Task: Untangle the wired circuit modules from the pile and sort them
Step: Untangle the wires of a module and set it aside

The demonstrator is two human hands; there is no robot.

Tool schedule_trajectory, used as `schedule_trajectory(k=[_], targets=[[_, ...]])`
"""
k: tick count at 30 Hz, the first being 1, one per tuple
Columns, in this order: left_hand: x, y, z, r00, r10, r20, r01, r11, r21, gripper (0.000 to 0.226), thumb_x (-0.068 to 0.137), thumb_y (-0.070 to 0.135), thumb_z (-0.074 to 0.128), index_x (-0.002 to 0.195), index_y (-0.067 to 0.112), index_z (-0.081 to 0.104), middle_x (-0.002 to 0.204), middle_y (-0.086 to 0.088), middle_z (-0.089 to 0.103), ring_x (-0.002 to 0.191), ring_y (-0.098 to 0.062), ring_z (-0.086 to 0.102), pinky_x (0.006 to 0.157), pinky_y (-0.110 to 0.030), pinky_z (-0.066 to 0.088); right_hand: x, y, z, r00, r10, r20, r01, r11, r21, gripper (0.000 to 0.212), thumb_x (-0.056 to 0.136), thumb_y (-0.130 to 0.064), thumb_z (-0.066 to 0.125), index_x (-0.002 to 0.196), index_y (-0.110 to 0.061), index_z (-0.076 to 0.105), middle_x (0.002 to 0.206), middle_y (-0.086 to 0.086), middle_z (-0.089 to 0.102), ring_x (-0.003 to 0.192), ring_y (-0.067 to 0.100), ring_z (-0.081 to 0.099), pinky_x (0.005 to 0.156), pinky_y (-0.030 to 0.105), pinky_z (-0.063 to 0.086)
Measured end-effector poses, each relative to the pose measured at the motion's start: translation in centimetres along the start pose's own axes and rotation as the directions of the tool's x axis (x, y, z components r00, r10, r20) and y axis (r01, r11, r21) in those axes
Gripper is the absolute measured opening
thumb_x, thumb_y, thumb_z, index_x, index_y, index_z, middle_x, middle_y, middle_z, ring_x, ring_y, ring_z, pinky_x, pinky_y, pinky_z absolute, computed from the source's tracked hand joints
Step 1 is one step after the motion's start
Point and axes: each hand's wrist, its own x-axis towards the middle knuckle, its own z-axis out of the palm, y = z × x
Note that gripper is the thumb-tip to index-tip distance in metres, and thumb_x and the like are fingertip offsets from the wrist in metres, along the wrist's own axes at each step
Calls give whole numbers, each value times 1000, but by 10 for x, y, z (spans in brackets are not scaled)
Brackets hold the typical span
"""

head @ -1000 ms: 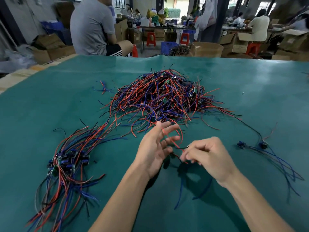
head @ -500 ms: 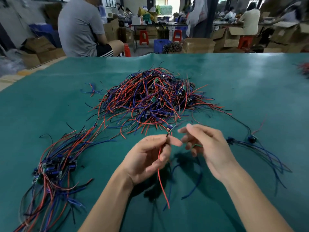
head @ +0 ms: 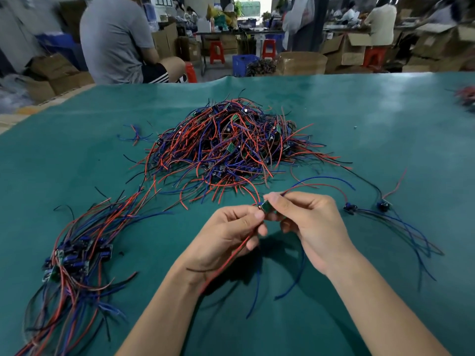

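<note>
A tangled pile of circuit modules (head: 231, 147) with red, blue and black wires lies mid-table. In front of it, above the mat, my left hand (head: 228, 235) and my right hand (head: 308, 222) pinch one small green circuit module (head: 266, 207) between their fingertips. Its red wire runs down through my left palm; blue wires hang below both hands and loop out to the right. A sorted bundle of modules (head: 77, 255) with wires lying parallel rests at the left. Two separate modules (head: 365, 208) with blue wires lie at the right.
A green mat (head: 385, 129) covers the table. A few loose wires (head: 135, 134) lie left of the pile, and more wires (head: 466, 96) show at the far right edge. A person in a grey shirt (head: 115, 39) sits beyond the far edge among cardboard boxes.
My hands have come together on one module and lifted it; before, my left hand was open near the wires and my right pinched a wire. The red wire now trails through my left palm.
</note>
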Motion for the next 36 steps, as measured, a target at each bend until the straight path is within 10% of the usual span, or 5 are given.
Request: schedule_trajectory(k=[11, 22, 33, 36], targets=[[1, -1, -2, 997, -21, -77, 29, 994, 106, 9, 78, 13, 77, 70, 13, 74, 56, -2, 57, 39, -5, 42, 41, -12, 33, 2, -5, -6, 979, 172, 109, -185, 975, 121, 24, 66, -26, 80, 81, -8, 81, 86, 10, 75, 66, 17, 64, 52, 22, 42], [0, 3, -5, 998, -57, 0, 56, 978, 202, 13, 83, 23, 69, 81, 11, 75, 48, 0, 48, 29, -2, 31, 30, -9, 21, 10, 4, -16, 940, -94, -329, 13, 970, -241, 15, 85, -15, 82, 70, -15, 77, 58, -8, 62, 56, 8, 50, 54, 26, 43], [2, 0, -7, 996, 33, -79, -18, 983, 181, 13, 86, 27, 72, 84, 15, 77, 50, 0, 52, 33, -5, 37, 35, -13, 23, 26, -11, -77, 522, -63, -850, 163, 986, 27, 16, 94, -11, 65, 82, -20, 63, 69, -3, 60, 40, 2, 46, 40, 21, 34], [5, -2, -5, 983, 102, -151, -76, 983, 165, 21, 80, 33, 71, 86, 13, 76, 51, -2, 52, 36, -7, 39, 37, -17, 25, 22, -4, -55, 773, -81, -629, 28, 995, -95, 17, 92, -19, 70, 75, -17, 67, 61, -2, 64, 43, 5, 48, 43, 24, 33]])
